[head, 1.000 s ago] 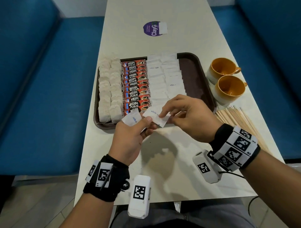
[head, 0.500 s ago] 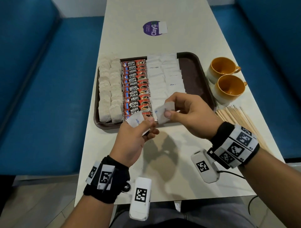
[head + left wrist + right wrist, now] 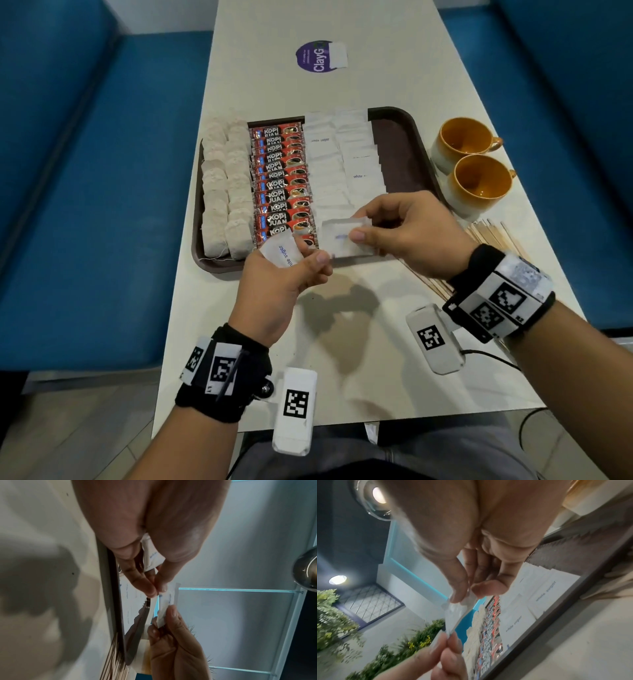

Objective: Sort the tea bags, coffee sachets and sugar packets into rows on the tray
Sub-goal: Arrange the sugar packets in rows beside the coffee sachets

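Between both hands (image 3: 342, 253), sugar packet (image 3: 342, 240).

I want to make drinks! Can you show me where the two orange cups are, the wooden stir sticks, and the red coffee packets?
orange cups (image 3: 478, 186), head view, on the nearer cup's inner wall.
wooden stir sticks (image 3: 493, 236), head view, on the fanned ends beside the right wrist.
red coffee packets (image 3: 281, 178), head view, on a middle sachet's label.

Both forearms are reaching forward side by side, the left hand (image 3: 274, 284) pinching a sugar packet (image 3: 284, 255) between thumb and curled fingers while the right hand (image 3: 411, 236) is pinching another packet (image 3: 342, 240) between thumb and fingertips.
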A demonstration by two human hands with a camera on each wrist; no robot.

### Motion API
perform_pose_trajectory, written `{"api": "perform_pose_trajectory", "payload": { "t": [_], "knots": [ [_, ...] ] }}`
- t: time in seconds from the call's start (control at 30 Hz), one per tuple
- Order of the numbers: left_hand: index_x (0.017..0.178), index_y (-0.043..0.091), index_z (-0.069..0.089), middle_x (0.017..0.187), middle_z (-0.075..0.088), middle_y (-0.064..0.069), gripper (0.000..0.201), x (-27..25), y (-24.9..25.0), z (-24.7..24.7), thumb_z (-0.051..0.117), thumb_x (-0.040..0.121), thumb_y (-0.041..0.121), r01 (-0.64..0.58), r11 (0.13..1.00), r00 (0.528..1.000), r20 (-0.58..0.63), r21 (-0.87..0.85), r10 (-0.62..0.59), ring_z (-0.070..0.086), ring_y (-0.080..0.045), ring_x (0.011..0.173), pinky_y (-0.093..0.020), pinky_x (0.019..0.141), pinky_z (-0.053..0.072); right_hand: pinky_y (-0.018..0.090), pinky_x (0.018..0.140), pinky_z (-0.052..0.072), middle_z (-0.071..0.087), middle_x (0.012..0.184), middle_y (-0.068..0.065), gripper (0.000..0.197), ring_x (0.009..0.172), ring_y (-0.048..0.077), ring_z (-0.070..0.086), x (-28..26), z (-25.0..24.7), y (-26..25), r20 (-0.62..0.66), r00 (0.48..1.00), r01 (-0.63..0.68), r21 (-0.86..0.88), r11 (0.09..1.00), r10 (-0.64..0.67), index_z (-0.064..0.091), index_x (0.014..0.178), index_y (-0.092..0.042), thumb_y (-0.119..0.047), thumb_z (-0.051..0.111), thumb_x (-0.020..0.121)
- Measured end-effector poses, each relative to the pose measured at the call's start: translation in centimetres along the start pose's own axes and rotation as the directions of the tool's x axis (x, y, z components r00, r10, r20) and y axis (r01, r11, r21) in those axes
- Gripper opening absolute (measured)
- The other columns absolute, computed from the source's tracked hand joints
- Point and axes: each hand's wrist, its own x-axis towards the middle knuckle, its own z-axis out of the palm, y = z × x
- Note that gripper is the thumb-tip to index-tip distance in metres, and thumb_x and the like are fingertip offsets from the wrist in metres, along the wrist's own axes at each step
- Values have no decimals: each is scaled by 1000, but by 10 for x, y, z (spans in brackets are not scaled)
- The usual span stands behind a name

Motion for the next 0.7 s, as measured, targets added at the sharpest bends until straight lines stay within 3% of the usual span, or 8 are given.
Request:
{"api": "perform_pose_trajectory", "payload": {
  "t": [0.17,0.23,0.37,0.53,0.7],
  "knots": [
    [96,0,60,88,64,-14,11,1,2,-2,57,95,-10,59,998,998,-36,-2,-59,68,-24,67,-28,63,56,18,58,56,76,86,-3,9,68,9,70,13,-26,6,-234,968,-108,-67,992,90,76,100,-24,-27,71,94],
    [104,-1,59,87,61,-13,14,1,2,-4,53,97,-11,78,997,997,-26,0,-78,69,-25,68,-29,63,56,22,62,63,77,94,3,11,82,18,74,18,-35,9,-241,958,-182,-97,979,154,76,102,-25,-30,69,95],
    [103,1,59,86,59,-12,14,-1,2,-4,53,97,-10,100,995,995,-19,0,-100,69,-26,70,-30,65,57,26,65,61,75,90,1,13,83,20,71,23,-38,19,-199,952,-274,-212,938,233,77,100,-23,-32,70,94],
    [95,3,57,84,53,-12,23,-2,2,-3,44,94,-16,110,994,994,-9,7,-110,69,-26,69,-28,64,56,22,70,51,71,92,-4,4,89,13,65,25,-31,31,-193,952,-288,-289,913,239,77,94,-26,-28,75,91],
    [102,-3,59,90,52,-20,36,-4,8,-3,28,88,-15,133,991,991,-34,-15,-133,66,-30,65,-31,59,55,20,68,47,69,89,-2,17,83,13,64,28,-28,39,-212,954,-271,-323,906,210,73,96,-25,-26,84,83]
  ]
}}
